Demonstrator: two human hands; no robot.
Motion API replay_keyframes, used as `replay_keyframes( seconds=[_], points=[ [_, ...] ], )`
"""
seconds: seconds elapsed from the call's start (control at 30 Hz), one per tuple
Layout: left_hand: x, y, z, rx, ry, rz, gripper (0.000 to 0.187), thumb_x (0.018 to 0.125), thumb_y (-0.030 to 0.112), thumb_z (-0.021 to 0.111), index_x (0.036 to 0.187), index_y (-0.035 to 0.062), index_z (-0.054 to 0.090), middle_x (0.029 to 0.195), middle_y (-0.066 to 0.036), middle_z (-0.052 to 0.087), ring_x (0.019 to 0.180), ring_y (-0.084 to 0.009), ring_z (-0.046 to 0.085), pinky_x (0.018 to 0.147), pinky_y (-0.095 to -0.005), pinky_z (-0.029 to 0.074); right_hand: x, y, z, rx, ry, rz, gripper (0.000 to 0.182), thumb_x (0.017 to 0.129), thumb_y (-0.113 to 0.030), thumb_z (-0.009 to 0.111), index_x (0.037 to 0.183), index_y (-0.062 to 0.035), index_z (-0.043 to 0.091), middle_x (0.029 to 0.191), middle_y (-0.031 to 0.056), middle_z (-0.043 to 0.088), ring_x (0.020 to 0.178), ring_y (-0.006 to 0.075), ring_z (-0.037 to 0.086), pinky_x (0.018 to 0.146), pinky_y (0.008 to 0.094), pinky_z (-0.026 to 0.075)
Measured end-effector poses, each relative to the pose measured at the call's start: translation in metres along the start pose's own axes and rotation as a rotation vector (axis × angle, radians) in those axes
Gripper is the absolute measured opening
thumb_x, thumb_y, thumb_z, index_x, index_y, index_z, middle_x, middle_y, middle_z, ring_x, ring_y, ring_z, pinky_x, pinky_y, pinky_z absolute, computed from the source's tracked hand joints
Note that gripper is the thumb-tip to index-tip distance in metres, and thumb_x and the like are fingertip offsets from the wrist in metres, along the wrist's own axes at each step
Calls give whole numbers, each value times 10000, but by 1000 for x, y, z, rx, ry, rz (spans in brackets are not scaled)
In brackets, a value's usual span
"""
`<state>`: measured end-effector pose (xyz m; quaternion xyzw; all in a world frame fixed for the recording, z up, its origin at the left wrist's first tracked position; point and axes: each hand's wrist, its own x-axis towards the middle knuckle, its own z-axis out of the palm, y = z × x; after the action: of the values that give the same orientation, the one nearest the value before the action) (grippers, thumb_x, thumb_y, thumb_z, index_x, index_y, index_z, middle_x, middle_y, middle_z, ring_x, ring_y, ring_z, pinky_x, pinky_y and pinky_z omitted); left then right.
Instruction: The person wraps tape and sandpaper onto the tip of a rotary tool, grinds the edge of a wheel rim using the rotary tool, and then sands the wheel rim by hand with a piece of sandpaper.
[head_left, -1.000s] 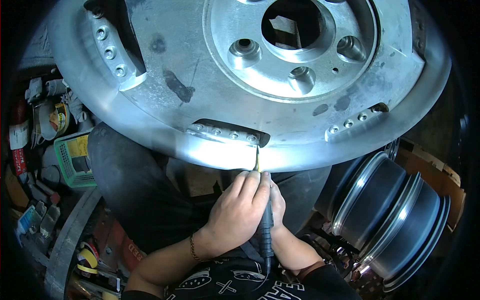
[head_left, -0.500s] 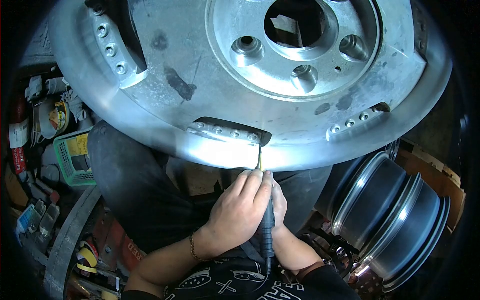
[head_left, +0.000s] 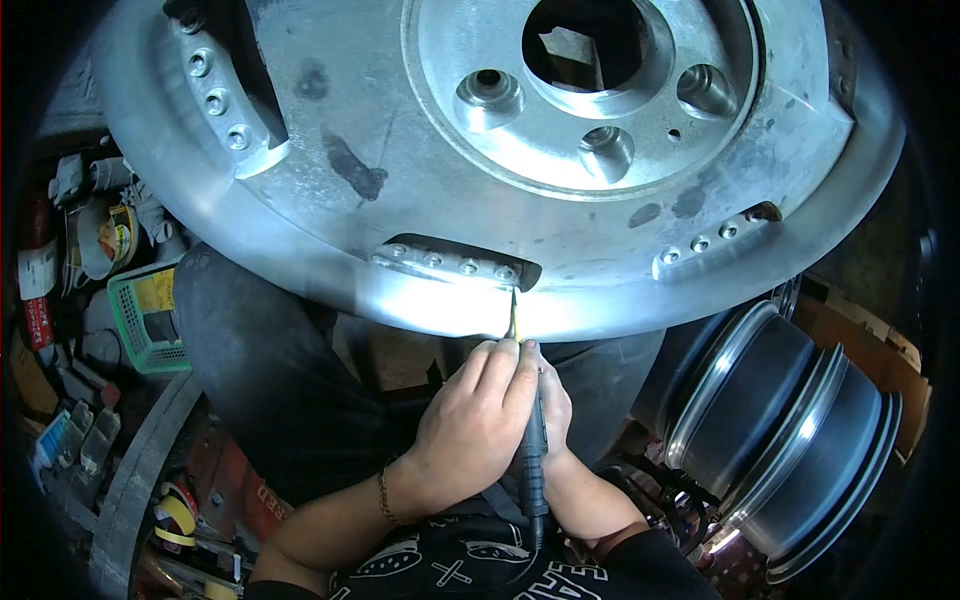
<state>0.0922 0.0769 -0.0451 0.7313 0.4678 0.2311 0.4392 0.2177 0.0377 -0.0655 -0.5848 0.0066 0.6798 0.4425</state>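
A large grey metal wheel (head_left: pixel 330 215) fills the upper view, with round holes near its hub and slots along its rim. My left hand (head_left: pixel 478 415) is closed around the front of a black pen-like tool (head_left: pixel 533 455) with a cord at its lower end. On the tool's other side my right hand (head_left: pixel 555 405) is wrapped round it too, partly hidden. The thin tip (head_left: pixel 515 312) points up to the rim, at the right end of the middle slot (head_left: pixel 455 262). Whether the tip touches the metal is too small to tell.
Shiny wheel rims (head_left: pixel 790 430) lie at the lower right, beside cardboard (head_left: pixel 865 365). On the left are a green basket (head_left: pixel 128 325), a red and white bottle (head_left: pixel 38 270) and rolls of tape (head_left: pixel 175 515). My knees are under the wheel.
The tool tip and both hands have shifted slightly left along the rim. The wheel appears a little further left too.
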Motion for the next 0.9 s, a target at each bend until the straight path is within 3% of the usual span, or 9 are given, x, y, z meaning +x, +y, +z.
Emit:
replay_keyframes(
  seconds=[0.1,0.17,0.2,0.27,0.9],
  points=[
    [1,0,0,-10,-5,1,528,794,33,585,1293,-123,515,1180,-255,525,1097,-393,547,937,-431,493,-1,0,-1,-62,-26,-65,383,1068,-337,374,1191,-32,569,982,34,618,876,86,589,800,253,486],
    [1,-1,0,-14,-9,6,531,792,35,587,1293,-124,514,1179,-256,525,1096,-394,548,937,-431,492,-2,0,-3,-182,-4,-105,394,1066,-282,320,1217,-7,558,1096,119,625,997,191,611,926,340,490],
    [0,-1,-1,-7,-5,-1,533,791,38,589,1293,-125,513,1179,-257,524,1096,-395,547,939,-431,491,-2,1,-3,-182,-4,-105,394,1066,-282,320,1217,-7,558,1096,119,625,997,191,611,926,340,490],
    [0,0,-1,-1,-4,-4,535,791,41,591,1293,-125,513,1178,-258,524,1095,-396,546,941,-431,489,0,1,-1,5,-5,-10,369,1067,-328,369,1177,-37,568,970,35,620,873,91,594,793,260,487],
    [-1,0,-2,-24,-6,-33,531,787,31,585,1292,-116,515,1178,-256,520,1090,-400,546,947,-433,480,0,0,1,-86,7,-37,377,1058,-310,381,1220,-23,564,948,25,621,835,86,593,759,255,487]
  ],
)
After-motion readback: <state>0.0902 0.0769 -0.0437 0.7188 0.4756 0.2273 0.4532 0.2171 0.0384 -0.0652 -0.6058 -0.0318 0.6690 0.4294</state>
